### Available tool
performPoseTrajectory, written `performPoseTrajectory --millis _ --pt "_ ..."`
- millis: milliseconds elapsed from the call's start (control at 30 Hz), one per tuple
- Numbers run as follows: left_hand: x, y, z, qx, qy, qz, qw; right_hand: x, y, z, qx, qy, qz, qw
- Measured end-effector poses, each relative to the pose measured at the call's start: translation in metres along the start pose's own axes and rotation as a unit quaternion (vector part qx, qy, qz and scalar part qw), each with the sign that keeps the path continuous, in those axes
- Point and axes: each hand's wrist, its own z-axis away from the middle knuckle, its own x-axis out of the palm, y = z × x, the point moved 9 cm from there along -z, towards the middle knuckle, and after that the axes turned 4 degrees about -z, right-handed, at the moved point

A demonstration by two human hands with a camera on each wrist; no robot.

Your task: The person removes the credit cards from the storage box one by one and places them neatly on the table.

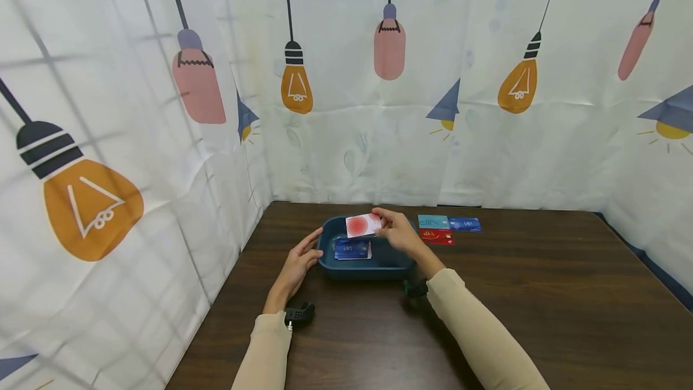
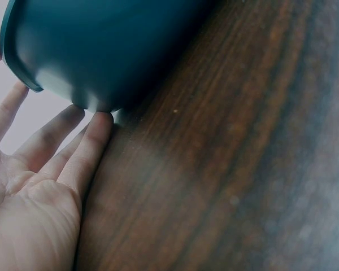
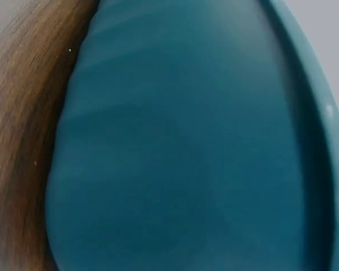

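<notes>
A blue-green plastic basket stands on the table. My left hand touches its left end; in the left wrist view the fairly straight fingers meet the outer wall. Over the basket my right hand pinches a white card with a red round pattern by its right end. Blue VIP cards lie at the left inside the basket, overlapping; how many is unclear. The right wrist view is filled by the basket's outer wall, with the right hand almost wholly out of sight.
Right of the basket lie a teal card, a blue card and a red VIP card, edge to edge. The dark wooden table ends at a patterned curtain behind and on both sides.
</notes>
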Motion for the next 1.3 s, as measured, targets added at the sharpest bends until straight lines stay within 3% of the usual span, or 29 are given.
performPoseTrajectory --millis 300,767,1300 --pt "-0.001 -0.002 0.000 -0.002 -0.002 -0.010 0.9999 -0.019 -0.001 0.011 -0.013 0.018 0.003 0.9998" --pt "-0.002 -0.003 0.000 -0.008 0.002 -0.015 0.9999 -0.041 -0.002 0.028 -0.036 0.001 -0.030 0.9989" --pt "0.000 -0.001 0.000 -0.004 0.003 0.000 1.0000 -0.067 0.004 0.045 -0.036 0.009 -0.028 0.9989"
